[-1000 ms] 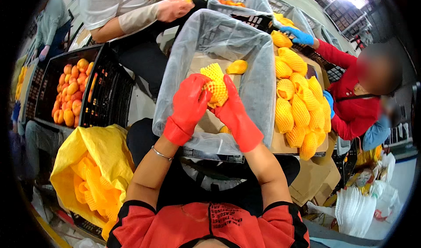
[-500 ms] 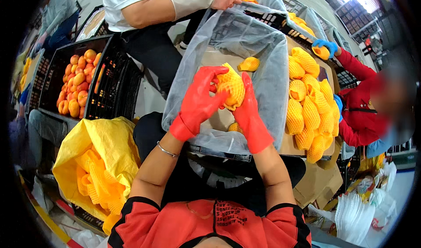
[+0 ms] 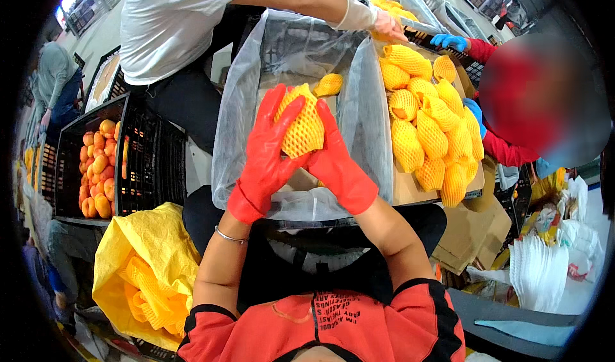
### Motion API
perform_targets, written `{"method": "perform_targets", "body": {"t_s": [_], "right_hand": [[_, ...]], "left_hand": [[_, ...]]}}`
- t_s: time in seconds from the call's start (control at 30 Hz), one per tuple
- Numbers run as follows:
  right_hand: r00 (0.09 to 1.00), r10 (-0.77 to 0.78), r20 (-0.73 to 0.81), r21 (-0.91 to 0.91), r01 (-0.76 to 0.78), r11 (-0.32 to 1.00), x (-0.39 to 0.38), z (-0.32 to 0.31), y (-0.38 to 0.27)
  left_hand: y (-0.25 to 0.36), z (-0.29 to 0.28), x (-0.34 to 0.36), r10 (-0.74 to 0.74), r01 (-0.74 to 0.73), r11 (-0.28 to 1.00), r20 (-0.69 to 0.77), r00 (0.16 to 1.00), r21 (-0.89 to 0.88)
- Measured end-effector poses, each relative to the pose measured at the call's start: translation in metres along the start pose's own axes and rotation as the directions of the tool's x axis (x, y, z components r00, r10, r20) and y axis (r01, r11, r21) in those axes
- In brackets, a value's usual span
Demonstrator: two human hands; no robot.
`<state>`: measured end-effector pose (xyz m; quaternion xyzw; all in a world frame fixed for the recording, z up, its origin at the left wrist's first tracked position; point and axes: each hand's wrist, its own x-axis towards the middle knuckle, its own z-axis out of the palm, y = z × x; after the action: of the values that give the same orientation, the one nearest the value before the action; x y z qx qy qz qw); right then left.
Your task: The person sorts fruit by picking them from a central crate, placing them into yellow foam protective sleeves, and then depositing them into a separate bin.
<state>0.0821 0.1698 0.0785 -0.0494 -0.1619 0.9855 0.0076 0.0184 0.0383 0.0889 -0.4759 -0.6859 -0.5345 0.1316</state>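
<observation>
Both my hands wear red rubber gloves and hold one fruit wrapped in a yellow foam net (image 3: pixel 301 126) between them. My left hand (image 3: pixel 269 151) grips its left side and my right hand (image 3: pixel 336 163) cups its lower right. The fruit is held over a black crate lined with a clear plastic bag (image 3: pixel 237 112). One other net-wrapped fruit (image 3: pixel 329 84) lies deep inside that bag.
Right of it a cardboard box (image 3: pixel 410 192) holds several net-wrapped fruits. A black crate (image 3: pixel 144 163) of bare orange-yellow fruit stands at left, a yellow sack of foam nets (image 3: pixel 150 275) at lower left. A person in a white shirt (image 3: pixel 173 23) reaches across; a blue-gloved hand (image 3: pixel 448 42) works at right.
My hands have lifted the net-wrapped fruit higher and closer to me, and my left hand has slid further around it. The white-shirted person has leaned nearer over the crates.
</observation>
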Motion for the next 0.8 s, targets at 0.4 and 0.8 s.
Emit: {"method": "perform_targets", "body": {"t_s": [0.4,0.8], "right_hand": [[1.000,-0.008,0.026,-0.550,0.021,0.835,-0.005,0.011,0.010],[0.991,-0.115,-0.061,0.208,0.126,0.970,0.034,-0.039,0.014]], "left_hand": [[-0.020,-0.020,-0.022,-0.660,0.564,0.603,0.045,0.750,-0.564],[-0.017,-0.012,-0.017,0.019,-0.037,0.994,0.176,0.984,0.099]]}}
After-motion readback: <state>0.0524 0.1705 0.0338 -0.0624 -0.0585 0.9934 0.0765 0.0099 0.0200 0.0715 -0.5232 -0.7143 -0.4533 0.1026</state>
